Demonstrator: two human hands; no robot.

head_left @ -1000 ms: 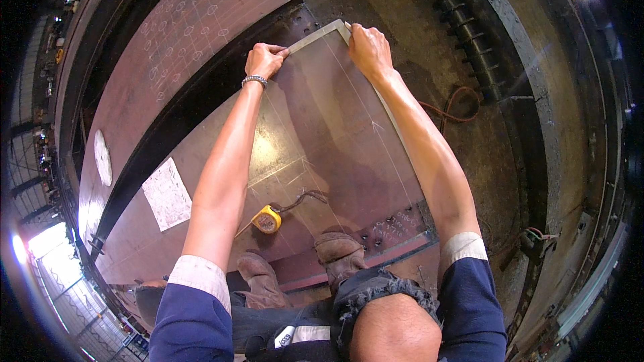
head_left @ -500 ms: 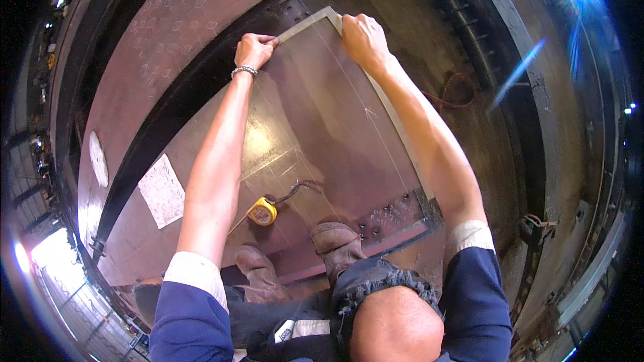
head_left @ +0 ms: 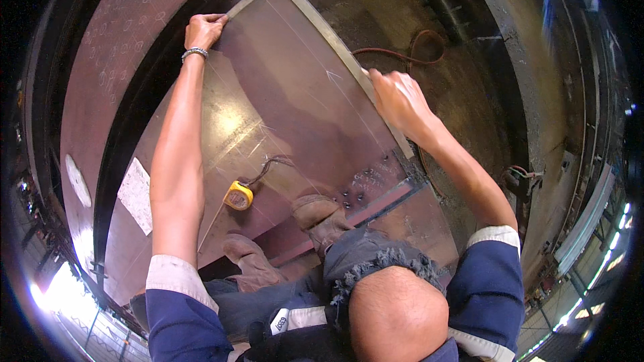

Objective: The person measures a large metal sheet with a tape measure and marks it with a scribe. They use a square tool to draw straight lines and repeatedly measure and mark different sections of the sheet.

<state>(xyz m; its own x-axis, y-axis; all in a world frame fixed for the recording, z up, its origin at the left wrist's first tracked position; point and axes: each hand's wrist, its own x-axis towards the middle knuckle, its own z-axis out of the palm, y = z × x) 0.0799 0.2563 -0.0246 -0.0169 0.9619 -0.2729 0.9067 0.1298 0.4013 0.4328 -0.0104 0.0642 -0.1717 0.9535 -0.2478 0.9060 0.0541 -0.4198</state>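
Observation:
A steel carpenter's square (head_left: 322, 21) lies on a large metal plate (head_left: 295, 94), its corner pointing away from me. At the end of its short leg, my left hand (head_left: 203, 31) is closed in a pinch on the metal. My right hand (head_left: 400, 104) is curled against the outer side of the long leg, about midway along it. A small pale tip shows at its fingers, but what it holds is hidden. Thin chalk lines and an arrow mark run across the plate. A yellow tape measure (head_left: 239, 196) with a dark cord sits nearer to me, its blade drawn out.
A sheet of paper (head_left: 136, 196) lies at the left of the plate, near a white oval piece (head_left: 78, 180). A reddish cable (head_left: 429, 47) loops beyond the right edge. My boots (head_left: 315, 218) rest on the near part, beside a dark steel strip (head_left: 382, 202).
My right hand has slid from the square's corner back toward me along the long leg. My left hand keeps its pinch on the short leg. The whole view has shifted.

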